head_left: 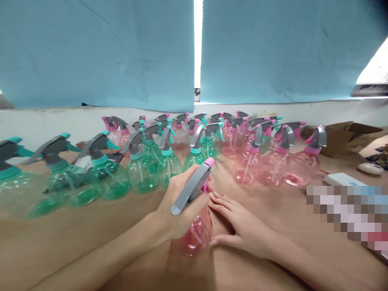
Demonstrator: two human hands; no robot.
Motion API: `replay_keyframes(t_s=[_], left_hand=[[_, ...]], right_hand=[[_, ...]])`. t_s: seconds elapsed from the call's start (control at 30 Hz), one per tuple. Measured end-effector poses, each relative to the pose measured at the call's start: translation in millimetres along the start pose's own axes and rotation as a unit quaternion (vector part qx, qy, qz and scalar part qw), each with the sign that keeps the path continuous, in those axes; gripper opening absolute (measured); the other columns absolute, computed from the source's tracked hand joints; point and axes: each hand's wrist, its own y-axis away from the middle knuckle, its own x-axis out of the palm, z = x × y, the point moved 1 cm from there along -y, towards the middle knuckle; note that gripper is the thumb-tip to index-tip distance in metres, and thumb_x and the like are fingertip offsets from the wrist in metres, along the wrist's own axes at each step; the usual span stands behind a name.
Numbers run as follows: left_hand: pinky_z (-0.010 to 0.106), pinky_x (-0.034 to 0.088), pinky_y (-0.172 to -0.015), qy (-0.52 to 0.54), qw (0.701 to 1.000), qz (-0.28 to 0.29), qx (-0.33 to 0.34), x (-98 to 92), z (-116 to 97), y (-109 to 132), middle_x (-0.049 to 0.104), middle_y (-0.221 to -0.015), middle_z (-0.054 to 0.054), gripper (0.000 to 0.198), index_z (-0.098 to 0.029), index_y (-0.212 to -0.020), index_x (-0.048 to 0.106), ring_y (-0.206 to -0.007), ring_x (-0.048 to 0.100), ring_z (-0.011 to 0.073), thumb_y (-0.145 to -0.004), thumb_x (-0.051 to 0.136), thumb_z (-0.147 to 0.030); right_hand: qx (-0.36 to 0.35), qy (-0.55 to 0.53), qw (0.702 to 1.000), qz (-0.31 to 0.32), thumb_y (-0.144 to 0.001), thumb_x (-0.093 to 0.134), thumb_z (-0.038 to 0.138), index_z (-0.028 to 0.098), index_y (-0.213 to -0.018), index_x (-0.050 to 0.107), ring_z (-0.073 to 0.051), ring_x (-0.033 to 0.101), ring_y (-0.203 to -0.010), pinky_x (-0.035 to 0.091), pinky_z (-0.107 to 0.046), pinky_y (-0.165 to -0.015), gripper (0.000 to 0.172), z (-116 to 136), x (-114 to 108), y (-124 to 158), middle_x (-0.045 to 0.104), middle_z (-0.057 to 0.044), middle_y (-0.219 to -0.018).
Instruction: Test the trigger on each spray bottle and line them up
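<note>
L hand [172, 198] wrapped round neck of pink spray btl [194, 244], firm grasp, gray sprayer head [190, 192] sticking up past the fingers, pink nozzle tip pointing fwd, away from wrist. Btl is upright-ish, directly below L hand; its base looks to be on the table [242, 277], can't tell for sure.

R hand [241, 224] is palm down on table, just R of the btl, fingers spread, not gripping anything. Fingertips + thumb tip close to btl side; can't tell if touching.

Rel. to L hand: row of green btls [142, 178] w/ teal collars runs off L and just ahead. Ahead of R hand: 3 pink btls [247, 171] side by side, gray heads. Mixed pink/green btls [180, 137] further fwd of both hands, near the wall. Well R of R hand and fwd: cardboard box [345, 141], white rounded item [371, 169], white flat box [345, 179]. Blue curtains [100, 52] beyond everything.
</note>
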Motion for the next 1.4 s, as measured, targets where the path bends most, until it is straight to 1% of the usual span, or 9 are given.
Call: replay_keyframes(t_s=[0.23,0.47,0.6,0.8,0.97,1.07,1.17,1.3,1.4], left_hand=[[0.030,0.041,-0.060,-0.009,1.000,0.003,0.006,0.1,3,1,0.056,-0.076,0.000,0.005,-0.020,-0.079,0.048,-0.067,0.055,0.0151,-0.077,0.048,-0.015],[0.030,0.042,-0.060,-0.015,1.000,-0.003,-0.013,0.2,7,0,0.053,-0.075,-0.002,0.024,-0.020,-0.102,0.058,-0.055,0.044,0.0116,-0.079,0.051,-0.016],[0.030,0.042,-0.059,-0.027,1.000,-0.005,-0.008,0.7,10,2,0.055,-0.074,-0.002,0.032,-0.020,-0.111,0.058,-0.058,0.048,0.0137,-0.080,0.051,-0.015],[0.030,0.047,-0.065,0.003,1.000,-0.006,-0.019,2.1,10,1,0.065,-0.098,0.003,0.035,-0.021,-0.110,0.061,-0.068,0.056,0.0146,-0.078,0.053,-0.011],[0.030,0.049,-0.064,0.014,0.999,-0.003,-0.044,3.0,11,2,0.063,-0.082,0.000,0.040,-0.022,-0.118,0.058,-0.057,0.052,0.0124,-0.080,0.051,-0.012],[0.033,0.052,-0.073,0.020,0.999,-0.013,-0.041,3.3,10,2,0.065,-0.093,0.003,0.033,-0.021,-0.111,0.060,-0.068,0.058,0.0150,-0.080,0.052,-0.014],[0.034,0.053,-0.076,0.020,0.999,-0.014,-0.035,3.5,9,0,0.066,-0.108,0.005,0.034,-0.019,-0.109,0.061,-0.080,0.062,0.0181,-0.077,0.052,-0.014],[0.034,0.052,-0.075,0.014,0.999,-0.013,-0.030,3.7,10,0,0.067,-0.108,0.004,0.040,-0.020,-0.112,0.061,-0.078,0.063,0.0171,-0.075,0.050,-0.011],[0.035,0.051,-0.082,0.023,0.999,-0.018,-0.021,4.3,10,0,0.067,-0.113,0.005,0.039,-0.019,-0.111,0.060,-0.094,0.065,0.0200,-0.075,0.049,-0.009]], right_hand=[[-0.013,0.004,1.000,-0.008,-0.079,0.060,0.070,0.017,-0.147,0.041,-0.033,0.024,-0.145,0.023,-0.052,-0.118,0.089,-3,2,1,0.030,-0.014,-0.156],[-0.004,-0.005,1.000,-0.009,-0.078,0.060,0.071,0.017,-0.146,0.042,-0.034,0.027,-0.144,0.023,-0.053,-0.117,0.089,-1,1,0,0.033,-0.013,-0.155],[-0.009,-0.011,1.000,-0.016,-0.076,0.061,0.072,0.018,-0.146,0.042,-0.035,0.028,-0.143,0.024,-0.054,-0.117,0.091,2,0,-1,0.036,-0.014,-0.154],[-0.012,-0.010,1.000,-0.015,-0.075,0.060,0.074,0.017,-0.146,0.042,-0.035,0.029,-0.143,0.025,-0.054,-0.116,0.093,3,-2,-2,0.038,-0.016,-0.152],[-0.017,-0.009,1.000,-0.008,-0.078,0.057,0.073,0.016,-0.146,0.042,-0.034,0.029,-0.143,0.025,-0.052,-0.117,0.090,3,-3,-2,0.036,-0.015,-0.153],[-0.023,-0.012,1.000,-0.012,-0.082,0.055,0.070,0.017,-0.146,0.042,-0.034,0.029,-0.143,0.025,-0.052,-0.117,0.084,2,-3,-2,0.036,-0.014,-0.153],[-0.023,-0.011,1.000,-0.013,-0.080,0.055,0.072,0.017,-0.146,0.042,-0.034,0.029,-0.143,0.024,-0.052,-0.117,0.087,2,-3,-2,0.038,-0.015,-0.153],[-0.017,-0.007,1.000,-0.013,-0.077,0.057,0.075,0.018,-0.147,0.042,-0.034,0.029,-0.143,0.025,-0.052,-0.117,0.091,3,-4,-1,0.038,-0.014,-0.153],[-0.010,-0.003,1.000,-0.011,-0.077,0.055,0.076,0.016,-0.146,0.043,-0.034,0.029,-0.143,0.025,-0.052,-0.117,0.092,4,-4,-1,0.037,-0.014,-0.153]])
